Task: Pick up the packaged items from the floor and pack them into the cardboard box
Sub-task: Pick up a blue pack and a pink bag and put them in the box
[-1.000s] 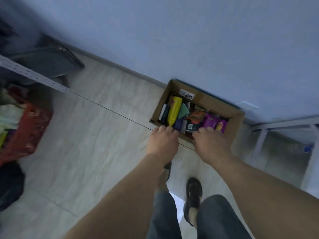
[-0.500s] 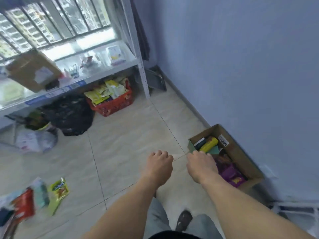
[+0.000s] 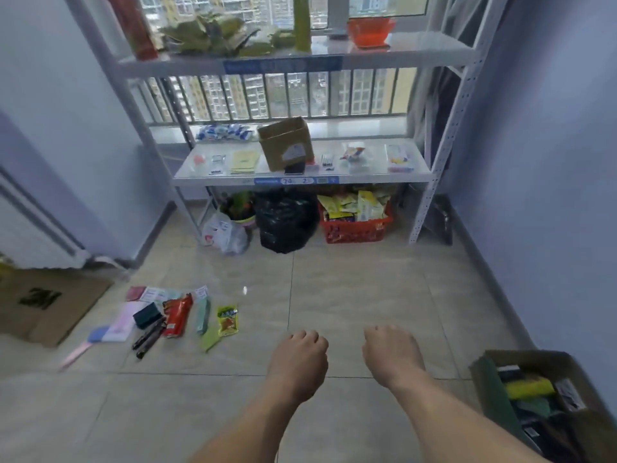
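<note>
Now: both hands empty, fingers loosely curled; scattered flat colourful packets on floor (image 3: 180,315) lie forward-left; left hand (image 3: 297,357) nearer than right hand (image 3: 392,354); open brown cardboard box (image 3: 521,357) at right.

Bare forearms, no sleeves, two hands (image 3: 297,360).
</note>
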